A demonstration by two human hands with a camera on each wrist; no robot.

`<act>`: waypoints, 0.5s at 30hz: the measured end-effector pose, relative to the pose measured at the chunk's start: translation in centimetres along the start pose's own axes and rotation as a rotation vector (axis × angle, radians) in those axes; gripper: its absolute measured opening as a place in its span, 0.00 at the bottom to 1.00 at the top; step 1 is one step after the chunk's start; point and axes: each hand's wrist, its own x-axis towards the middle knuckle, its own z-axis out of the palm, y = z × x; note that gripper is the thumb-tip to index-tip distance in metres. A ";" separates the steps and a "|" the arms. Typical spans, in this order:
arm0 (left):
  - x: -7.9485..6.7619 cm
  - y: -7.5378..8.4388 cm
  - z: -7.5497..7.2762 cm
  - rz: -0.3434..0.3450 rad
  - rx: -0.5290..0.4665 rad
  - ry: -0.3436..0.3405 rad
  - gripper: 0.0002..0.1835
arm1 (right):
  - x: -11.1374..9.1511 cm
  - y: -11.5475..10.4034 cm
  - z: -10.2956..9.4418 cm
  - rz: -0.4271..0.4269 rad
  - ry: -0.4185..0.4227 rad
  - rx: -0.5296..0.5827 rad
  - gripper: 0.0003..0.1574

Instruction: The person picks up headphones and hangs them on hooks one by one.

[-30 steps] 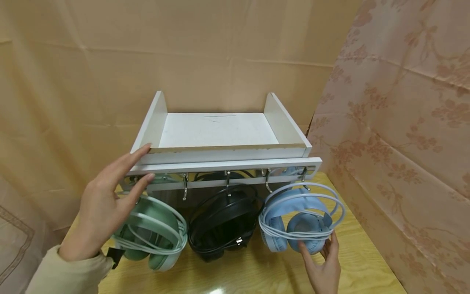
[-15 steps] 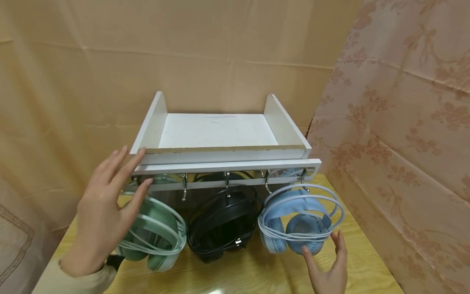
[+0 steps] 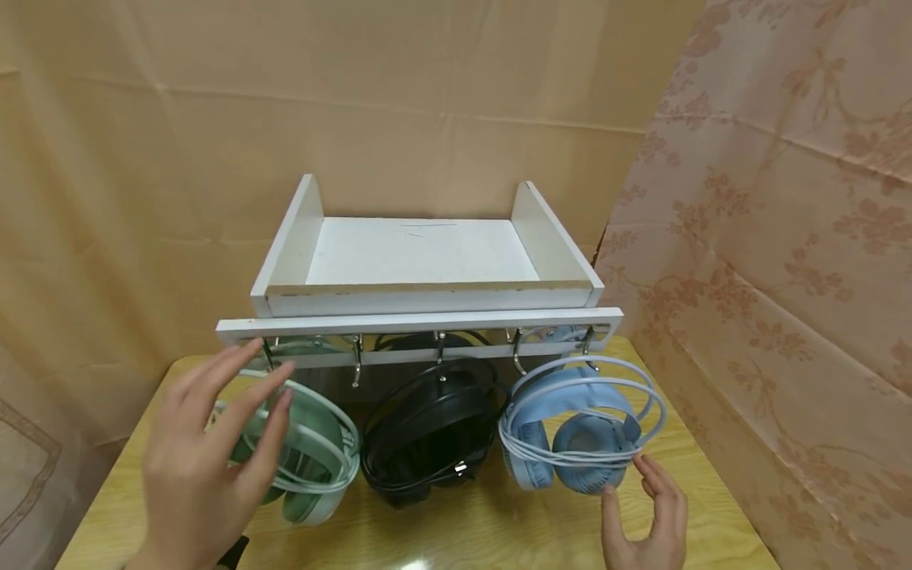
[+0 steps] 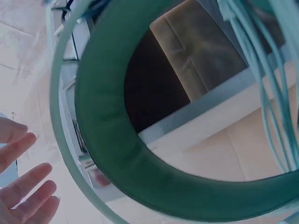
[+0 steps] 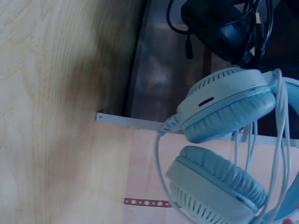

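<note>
Green headphones point(image 3: 317, 427) hang at the left end of the white hook rail point(image 3: 420, 321), a pale cable looped round them. In front of them, my left hand point(image 3: 203, 451) is raised with its fingers spread and loosely bent, holding nothing. The left wrist view shows their green padded headband point(image 4: 105, 102) close up, clear of the fingers. Blue headphones point(image 3: 584, 392) hang from the right-hand hook with their cable coiled round. My right hand point(image 3: 648, 514) is at their lower right ear cup, thumb and fingers apart. Whether a fingertip touches the cup or cable, I cannot tell.
Black headphones point(image 3: 438, 412) hang between the other two. Two bare hooks, a left one point(image 3: 358, 360) and a right one point(image 3: 518, 352), flank them. Above the rail is a white shelf point(image 3: 427, 302) on the wooden table point(image 3: 513, 538). Patterned cloth point(image 3: 777, 237) lines the right side.
My left hand has left the rail and shelf edge and moved down. My right hand has let go of the blue headphones' ear cup and drawn slightly right and down.
</note>
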 end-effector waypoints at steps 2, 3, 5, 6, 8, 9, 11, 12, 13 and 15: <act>-0.5 0.4 0.1 0.010 -0.017 0.039 0.21 | 0.0 -0.3 -0.1 -0.001 -0.006 -0.017 0.26; -0.7 0.6 0.1 0.003 -0.014 0.032 0.22 | -0.1 -0.4 -0.2 0.002 -0.016 -0.026 0.23; -1.3 0.9 0.1 -0.002 -0.011 0.034 0.24 | -0.2 -0.8 -0.2 0.011 -0.035 -0.046 0.19; -1.6 1.1 0.0 -0.008 -0.006 0.025 0.25 | -0.2 -0.9 -0.1 0.011 -0.046 -0.054 0.18; -2.3 1.3 0.0 -0.007 -0.003 0.005 0.25 | -0.4 -1.1 -0.1 0.000 -0.072 -0.067 0.16; -2.7 1.4 -0.1 -0.009 0.004 -0.026 0.26 | -0.5 -1.3 0.0 -0.008 -0.083 -0.071 0.16; -3.4 1.6 -0.1 -0.006 0.008 -0.083 0.25 | -0.7 -1.4 0.0 -0.027 -0.104 -0.085 0.16; -3.8 1.7 -0.1 -0.006 0.013 -0.119 0.25 | -0.7 -1.5 0.0 -0.040 -0.114 -0.086 0.15; -4.3 1.7 -0.2 -0.007 0.017 -0.155 0.24 | -0.8 -1.5 0.0 -0.050 -0.124 -0.088 0.15; -5.1 1.9 -0.3 -0.019 0.030 -0.241 0.24 | -1.0 -1.7 0.2 -0.070 -0.142 -0.098 0.15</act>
